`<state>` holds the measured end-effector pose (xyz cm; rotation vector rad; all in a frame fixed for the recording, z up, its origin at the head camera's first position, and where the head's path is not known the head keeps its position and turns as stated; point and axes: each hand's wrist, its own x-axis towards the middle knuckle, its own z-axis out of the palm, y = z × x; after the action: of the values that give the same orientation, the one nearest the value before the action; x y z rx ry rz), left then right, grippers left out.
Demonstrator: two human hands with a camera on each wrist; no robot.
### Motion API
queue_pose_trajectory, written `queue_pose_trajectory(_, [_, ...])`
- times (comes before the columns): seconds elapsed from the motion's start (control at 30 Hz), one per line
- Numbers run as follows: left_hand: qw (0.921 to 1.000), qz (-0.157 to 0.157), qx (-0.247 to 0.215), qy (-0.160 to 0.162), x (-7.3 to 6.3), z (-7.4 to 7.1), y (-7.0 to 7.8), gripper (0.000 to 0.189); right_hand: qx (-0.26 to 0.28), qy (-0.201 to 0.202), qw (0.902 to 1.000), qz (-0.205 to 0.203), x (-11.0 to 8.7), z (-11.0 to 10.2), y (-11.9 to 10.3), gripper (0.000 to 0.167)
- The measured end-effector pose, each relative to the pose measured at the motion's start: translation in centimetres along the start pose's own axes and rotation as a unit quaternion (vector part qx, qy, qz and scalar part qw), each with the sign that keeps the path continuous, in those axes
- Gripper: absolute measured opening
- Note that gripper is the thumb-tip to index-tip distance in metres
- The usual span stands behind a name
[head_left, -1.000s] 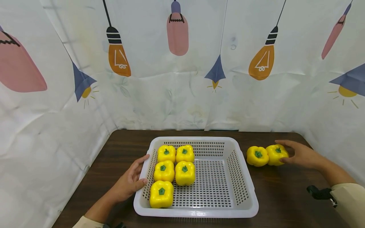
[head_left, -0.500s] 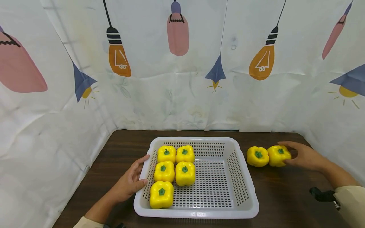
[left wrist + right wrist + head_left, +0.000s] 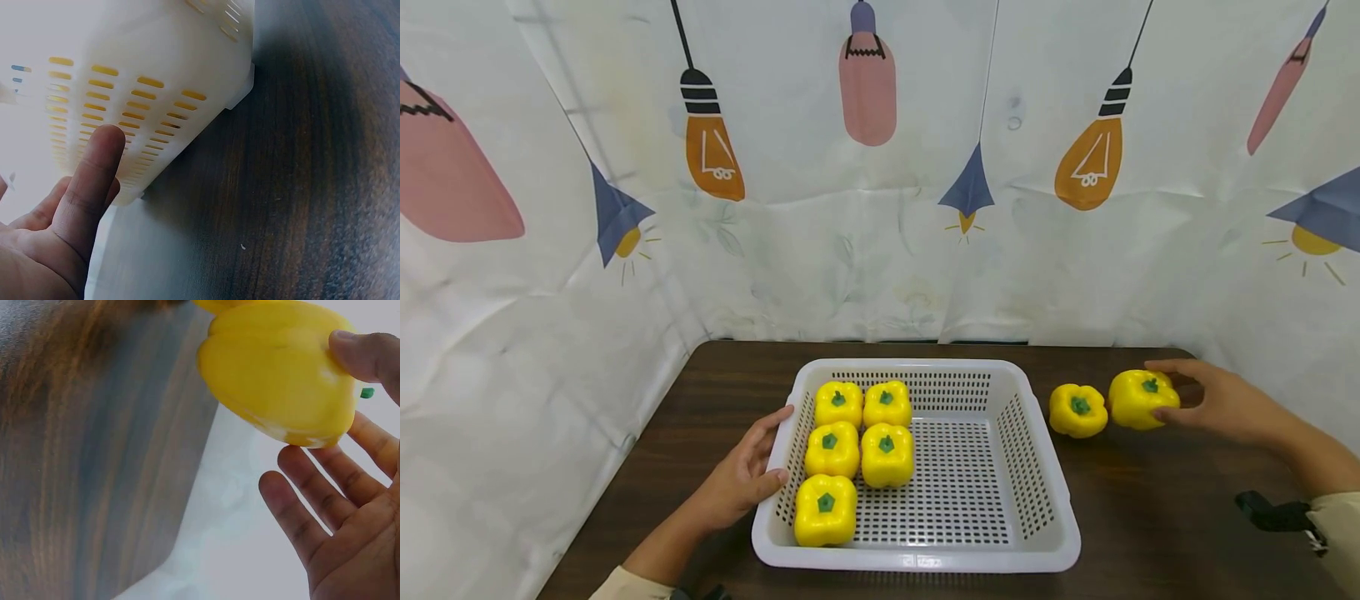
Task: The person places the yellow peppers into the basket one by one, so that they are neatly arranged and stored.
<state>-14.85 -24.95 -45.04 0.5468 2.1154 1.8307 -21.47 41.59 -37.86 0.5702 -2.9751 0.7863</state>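
Note:
My right hand [image 3: 1225,406] pinches a yellow bell pepper [image 3: 1142,400] between thumb and fingers, at the far right of the table. The right wrist view shows this pepper [image 3: 278,372] raised off the tabletop, its green stem partly behind the thumb. Another yellow bell pepper [image 3: 1078,411] sits on the table just left of it. My left hand [image 3: 737,475] rests against the left side of a white plastic basket [image 3: 917,560], fingers fairly straight. From the left wrist, the hand [image 3: 69,219] is seen beside the slotted basket wall [image 3: 156,115]. Several yellow peppers [image 3: 825,510] stand in the basket's left part.
The dark wood table [image 3: 1150,517] carries the basket in its middle. A white printed cloth [image 3: 880,250] hangs behind the table and along both sides. A black strap [image 3: 1270,512] is by the right wrist.
My right hand has lifted its pepper and shifted it right, opening a gap from the neighbouring pepper. The left hand and the basket stay where they were.

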Motion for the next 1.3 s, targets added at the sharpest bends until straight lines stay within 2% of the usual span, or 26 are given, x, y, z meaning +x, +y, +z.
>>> queue_pose_trajectory(0.13, [1.0, 0.005, 0.001, -0.003, 0.0, -0.1, -0.1, 0.084, -0.002, 0.005, 0.9999, -0.015, 0.0, -0.7, -0.7, 0.07])
queue_pose_trajectory(0.4, [1.0, 0.007, 0.004, -0.002, 0.0, -0.1, 0.0, 0.084, -0.003, 0.015, 0.9998, -0.012, 0.0, -1.6, -2.4, 0.073])
queue_pose_trajectory(0.63, [1.0, 0.0, 0.007, 0.0, -0.1, 0.0, 0.1, 0.084, 0.003, 0.017, 0.9994, -0.03, 0.1, -1.9, -3.4, 0.069])
queue_pose_trajectory(0.93, [1.0, -0.002, 0.007, 0.001, -0.1, 0.0, 0.0, 0.084, -0.03, 0.029, 0.9978, -0.052, 0.3, -1.9, -5.5, 0.067])
queue_pose_trajectory(1.3, [1.0, 0.0, 0.006, -0.003, -0.1, -0.1, 0.0, 0.084, -0.039, 0.043, 0.9903, -0.126, 0.6, -1.6, -7.0, 0.069])
